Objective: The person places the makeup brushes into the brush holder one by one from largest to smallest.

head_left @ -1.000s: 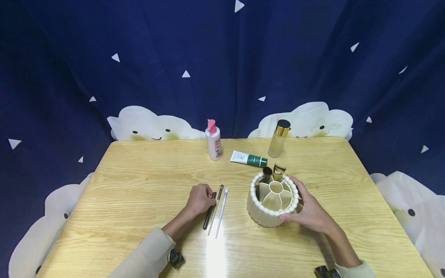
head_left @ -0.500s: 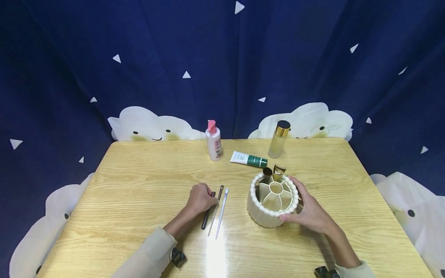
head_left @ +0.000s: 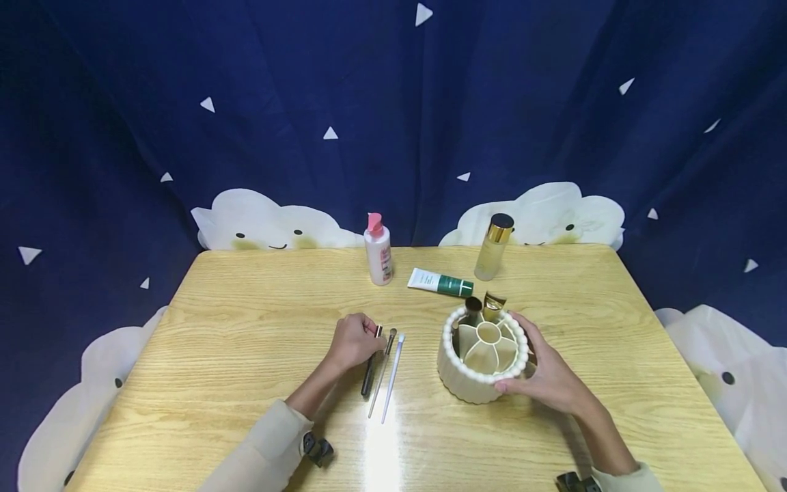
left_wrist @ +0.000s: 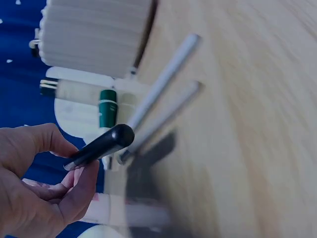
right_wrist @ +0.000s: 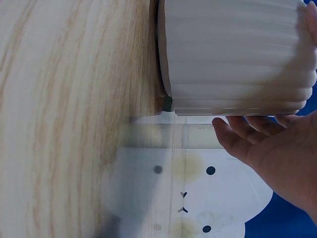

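My left hand [head_left: 355,342] pinches a black pen-shaped cosmetic [head_left: 368,379] between thumb and fingers. In the left wrist view the rounded end of this black stick [left_wrist: 101,147] points away from the hand, raised off the table. Just right of it lie a brown-tipped makeup brush [head_left: 382,377] and a pale makeup brush [head_left: 392,379], side by side. My right hand [head_left: 553,379] holds a cream ribbed organizer [head_left: 458,376] from its right side, thumb at the near rim. A dark brush [head_left: 473,305] and a gold-ended tube [head_left: 493,305] stand in its back compartments.
Behind the organizer lies a white and green tube [head_left: 439,281]. A white pump bottle [head_left: 378,260] with a pink top and a gold-collared bottle [head_left: 492,251] stand near the back edge of the wooden table [head_left: 258,294]. A dark blue curtain [head_left: 277,89] hangs behind.
My left hand has shifted slightly up and away, and the black pen-shaped cosmetic has moved up with it, more of its upper end now showing. The right hand and organizer stay put.
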A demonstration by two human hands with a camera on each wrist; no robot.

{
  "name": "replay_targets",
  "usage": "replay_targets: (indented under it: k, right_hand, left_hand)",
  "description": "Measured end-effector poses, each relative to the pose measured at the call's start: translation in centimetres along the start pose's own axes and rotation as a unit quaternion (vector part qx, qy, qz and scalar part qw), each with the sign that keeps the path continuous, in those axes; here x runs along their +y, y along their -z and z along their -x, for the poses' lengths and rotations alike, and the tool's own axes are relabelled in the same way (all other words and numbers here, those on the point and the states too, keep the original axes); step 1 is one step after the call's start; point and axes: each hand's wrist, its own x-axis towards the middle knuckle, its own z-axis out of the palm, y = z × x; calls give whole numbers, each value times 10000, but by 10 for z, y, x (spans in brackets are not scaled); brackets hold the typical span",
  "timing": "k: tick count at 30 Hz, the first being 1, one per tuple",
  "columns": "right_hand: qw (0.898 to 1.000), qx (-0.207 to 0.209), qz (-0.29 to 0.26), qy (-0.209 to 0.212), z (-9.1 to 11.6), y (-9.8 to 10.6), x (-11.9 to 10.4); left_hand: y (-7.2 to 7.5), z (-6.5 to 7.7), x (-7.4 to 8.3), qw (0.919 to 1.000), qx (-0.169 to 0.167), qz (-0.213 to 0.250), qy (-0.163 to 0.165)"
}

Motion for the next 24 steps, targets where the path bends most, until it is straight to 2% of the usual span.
replay_targets:
  k: [6, 15, 19, 24]
  right_hand:
    - [10000, 1, -6, 0, 0, 0, 1]
    - [10000, 3, -7, -39, 0, 0, 0]
    - [10000, 2, -12, -55, 1, 0, 0]
    - [10000, -6, -38, -61, 1, 0, 0]
  left_hand:
    - [0, 1, 18, 9975, -193, 675, -37]
    - [0, 4, 47, 9898, -391, 1334, -318]
    - [-1, 6, 55, 9823, -406, 1769, -466]
    - [-3, 11, 60, 9685, -401, 2388, -578]
